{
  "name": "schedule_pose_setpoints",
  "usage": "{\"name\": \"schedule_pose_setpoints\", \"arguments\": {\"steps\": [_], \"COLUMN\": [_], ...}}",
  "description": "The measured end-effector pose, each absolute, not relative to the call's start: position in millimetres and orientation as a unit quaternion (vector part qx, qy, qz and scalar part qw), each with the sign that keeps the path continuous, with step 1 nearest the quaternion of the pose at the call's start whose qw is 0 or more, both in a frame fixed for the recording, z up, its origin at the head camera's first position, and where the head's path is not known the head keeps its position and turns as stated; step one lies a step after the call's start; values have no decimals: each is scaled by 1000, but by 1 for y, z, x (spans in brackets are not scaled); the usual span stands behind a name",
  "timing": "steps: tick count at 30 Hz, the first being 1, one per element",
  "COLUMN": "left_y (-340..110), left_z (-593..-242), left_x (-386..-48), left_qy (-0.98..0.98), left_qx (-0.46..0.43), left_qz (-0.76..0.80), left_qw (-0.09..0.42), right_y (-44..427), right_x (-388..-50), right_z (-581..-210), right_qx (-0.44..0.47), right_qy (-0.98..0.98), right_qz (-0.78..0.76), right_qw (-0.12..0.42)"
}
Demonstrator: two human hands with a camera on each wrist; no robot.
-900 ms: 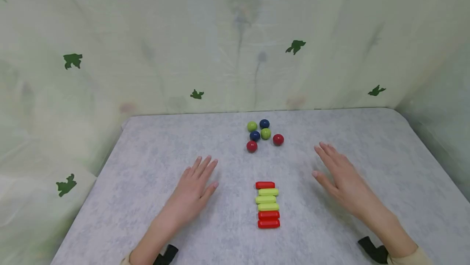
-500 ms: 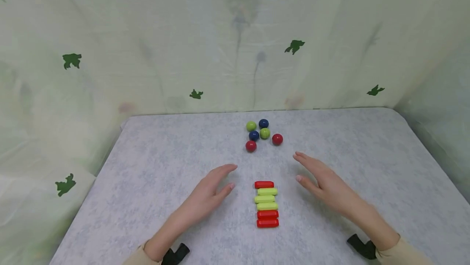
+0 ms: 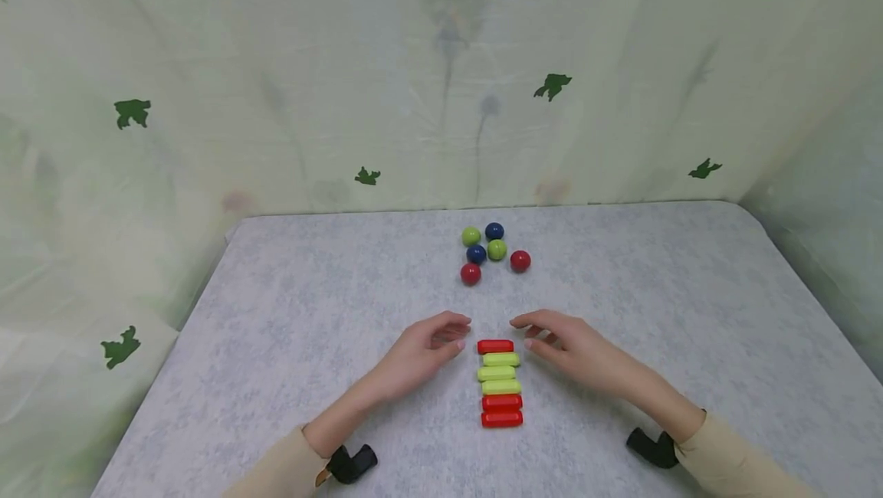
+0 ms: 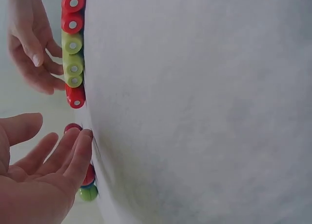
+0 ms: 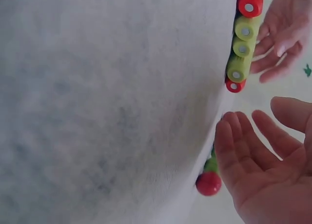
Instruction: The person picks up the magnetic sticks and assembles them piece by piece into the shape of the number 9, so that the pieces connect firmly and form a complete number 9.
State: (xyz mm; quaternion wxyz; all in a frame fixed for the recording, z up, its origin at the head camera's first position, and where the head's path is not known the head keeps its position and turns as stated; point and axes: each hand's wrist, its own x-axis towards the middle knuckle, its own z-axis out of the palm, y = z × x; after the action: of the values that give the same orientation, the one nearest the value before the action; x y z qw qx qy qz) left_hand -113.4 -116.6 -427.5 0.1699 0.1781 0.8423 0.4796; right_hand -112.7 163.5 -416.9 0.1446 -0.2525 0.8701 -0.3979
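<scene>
A column of short rods lies on the table: one red rod (image 3: 495, 346) at the far end, then several yellow-green rods (image 3: 498, 373), and two red rods (image 3: 502, 419) nearest me. Pale round discs show on the rod ends (image 4: 73, 46) in the left wrist view. My left hand (image 3: 422, 348) hovers just left of the far red rod, fingers loosely bent, holding nothing. To the right of that rod is my right hand (image 3: 576, 346), its fingers relaxed and apart from it. Palms face each other across the column's far end.
Behind the rods sits a loose group of balls: two red balls (image 3: 471, 274), two dark blue balls (image 3: 476, 254) and two green balls (image 3: 497, 250). The grey mottled table (image 3: 331, 268) ends at a patterned curtain (image 3: 290, 84).
Both hands have moved inward toward the far end of the rod column, and their fingers have bent a little. The rods and balls stay where they were.
</scene>
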Motion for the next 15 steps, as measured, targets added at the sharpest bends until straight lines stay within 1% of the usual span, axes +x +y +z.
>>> {"name": "schedule_pose_setpoints", "arguments": {"steps": [7,15], "left_y": [-105,-95], "left_z": [-434,-435], "left_x": [-123,-127], "left_qy": [854,862], "left_qx": [205,214], "left_qz": [448,437], "left_qw": [167,144], "right_y": [151,144], "right_x": [-124,-136], "right_z": [-426,-432], "right_qx": [-261,-282], "right_qy": [863,866], "right_qz": [-390,-371], "right_qw": [186,179]}}
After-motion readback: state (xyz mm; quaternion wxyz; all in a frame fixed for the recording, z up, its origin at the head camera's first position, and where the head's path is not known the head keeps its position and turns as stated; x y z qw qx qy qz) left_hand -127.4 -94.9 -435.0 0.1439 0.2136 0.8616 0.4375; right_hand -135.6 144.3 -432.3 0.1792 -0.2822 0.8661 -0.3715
